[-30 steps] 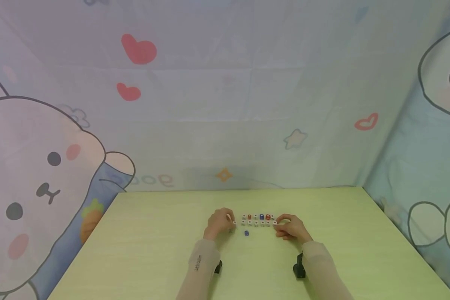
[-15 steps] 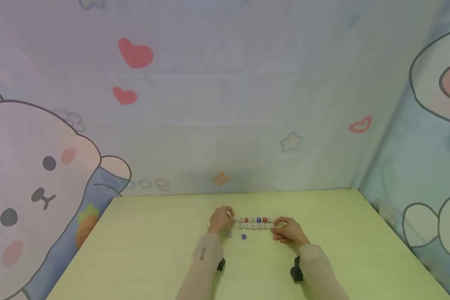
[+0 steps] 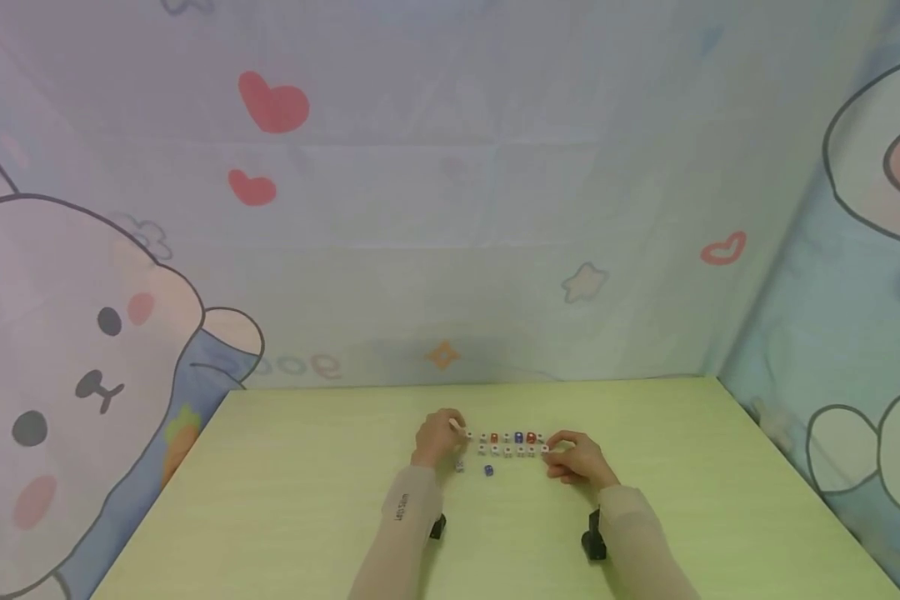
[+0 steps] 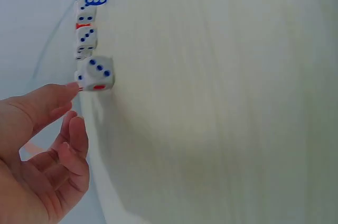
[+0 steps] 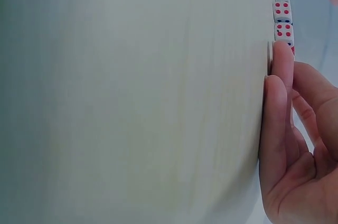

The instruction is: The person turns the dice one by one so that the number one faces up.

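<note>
Small dice stand on the table in two side-by-side rows between my hands. White dice (image 3: 507,452) make up the near row; red, blue and white dice (image 3: 519,437) are mixed in the far row. My left hand (image 3: 437,436) is at the far row's left end, a fingertip right by the white end die (image 3: 469,436). In the left wrist view its other fingers hang loosely bent. My right hand (image 3: 579,458) holds the near row's rightmost white die (image 3: 545,449) at its fingertips; in the right wrist view the fingers mostly cover that die.
In front of the rows lie a loose blue die (image 3: 488,470) and a loose white die (image 4: 99,74) with blue pips. Behind the pale yellow-green table (image 3: 307,467) hangs a cloth backdrop (image 3: 420,208) with cartoon figures.
My left hand has moved a white die from the near row's left side to the far row's left end, then drawn back slightly. My right hand has stayed at the right end.
</note>
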A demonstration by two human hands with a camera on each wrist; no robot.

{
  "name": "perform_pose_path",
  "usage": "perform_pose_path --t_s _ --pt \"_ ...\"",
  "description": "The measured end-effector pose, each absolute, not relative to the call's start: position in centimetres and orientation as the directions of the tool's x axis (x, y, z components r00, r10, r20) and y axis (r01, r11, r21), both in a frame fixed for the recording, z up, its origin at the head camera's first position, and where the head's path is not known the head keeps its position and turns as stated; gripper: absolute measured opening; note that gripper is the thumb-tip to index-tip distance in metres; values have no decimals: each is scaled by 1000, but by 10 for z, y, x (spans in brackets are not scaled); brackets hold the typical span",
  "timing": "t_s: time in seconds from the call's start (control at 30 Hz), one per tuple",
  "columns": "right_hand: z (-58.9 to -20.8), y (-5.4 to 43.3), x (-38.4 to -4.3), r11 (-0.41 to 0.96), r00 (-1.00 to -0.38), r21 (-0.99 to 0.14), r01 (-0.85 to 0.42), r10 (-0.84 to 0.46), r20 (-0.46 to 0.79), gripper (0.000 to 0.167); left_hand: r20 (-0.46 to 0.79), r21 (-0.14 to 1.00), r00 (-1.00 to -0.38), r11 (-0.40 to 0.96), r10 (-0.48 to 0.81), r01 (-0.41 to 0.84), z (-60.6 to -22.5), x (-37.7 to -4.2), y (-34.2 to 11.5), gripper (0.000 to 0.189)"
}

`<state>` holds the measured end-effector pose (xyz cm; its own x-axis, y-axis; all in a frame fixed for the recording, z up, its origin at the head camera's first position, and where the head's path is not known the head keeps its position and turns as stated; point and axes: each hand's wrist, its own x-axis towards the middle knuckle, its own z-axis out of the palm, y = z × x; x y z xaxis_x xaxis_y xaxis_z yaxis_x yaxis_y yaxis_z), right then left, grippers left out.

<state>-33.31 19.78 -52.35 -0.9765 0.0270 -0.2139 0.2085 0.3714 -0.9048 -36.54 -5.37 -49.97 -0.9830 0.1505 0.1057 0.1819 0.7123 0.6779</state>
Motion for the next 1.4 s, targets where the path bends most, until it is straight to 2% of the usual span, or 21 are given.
perform_pose_path --t_s 0.13,0.3,0.47,0.6,0.73,1.03,1.4 --pt "-521 198 -334 382 -977 -901 206 28 -211 26 118 677 -976 705 181 212 -491 -362 -61 14" --pt "-521 200 -336 390 -977 -898 203 24 -210 29 40 689 -970 696 239 200 -487 -357 -68 7" --pt "-520 202 -334 376 -980 -912 164 -41 -193 32 -34 709 -960 684 279 174 -487 -351 -72 10" --pt "-518 198 -335 383 -975 -900 209 10 -222 32 -61 712 -954 682 293 165 -491 -347 -74 12" --pt "-517 196 -334 390 -969 -889 238 41 -242 29 -65 731 -946 661 316 171 -494 -343 -77 13" --pt "-520 197 -336 395 -969 -888 235 23 -246 31 -64 765 -936 619 345 177 -500 -340 -82 13" --pt "-520 195 -334 383 -967 -890 247 43 -250 29 -56 708 -951 684 304 177 -509 -344 -82 11"
